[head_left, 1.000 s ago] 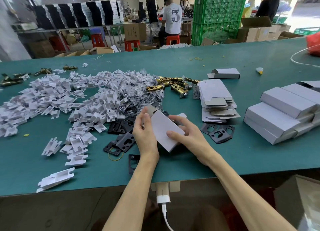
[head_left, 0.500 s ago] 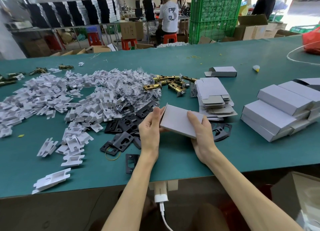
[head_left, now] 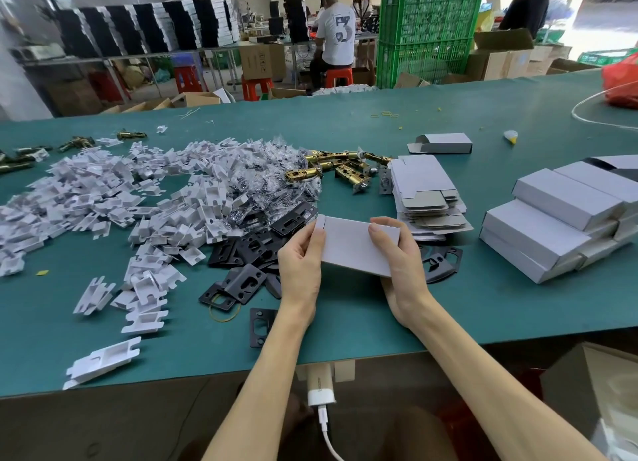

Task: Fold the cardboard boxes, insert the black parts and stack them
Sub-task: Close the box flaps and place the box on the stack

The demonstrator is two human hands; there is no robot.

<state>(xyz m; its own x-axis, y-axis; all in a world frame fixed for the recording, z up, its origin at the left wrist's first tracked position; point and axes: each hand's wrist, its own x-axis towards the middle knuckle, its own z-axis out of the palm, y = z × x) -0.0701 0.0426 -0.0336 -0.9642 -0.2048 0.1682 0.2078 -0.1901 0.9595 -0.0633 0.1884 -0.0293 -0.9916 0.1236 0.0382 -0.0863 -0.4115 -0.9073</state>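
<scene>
I pinch the white cardboard box [head_left: 355,248] at both ends. My left hand [head_left: 300,264] has its thumb on the left end flap, and my right hand [head_left: 404,267] has its thumb on top with the fingers curled under. The box sits level just above the green table [head_left: 483,308], between the black parts [head_left: 253,250] and the stack of flat blanks [head_left: 423,191]. Finished boxes [head_left: 552,226] are piled to the right.
</scene>
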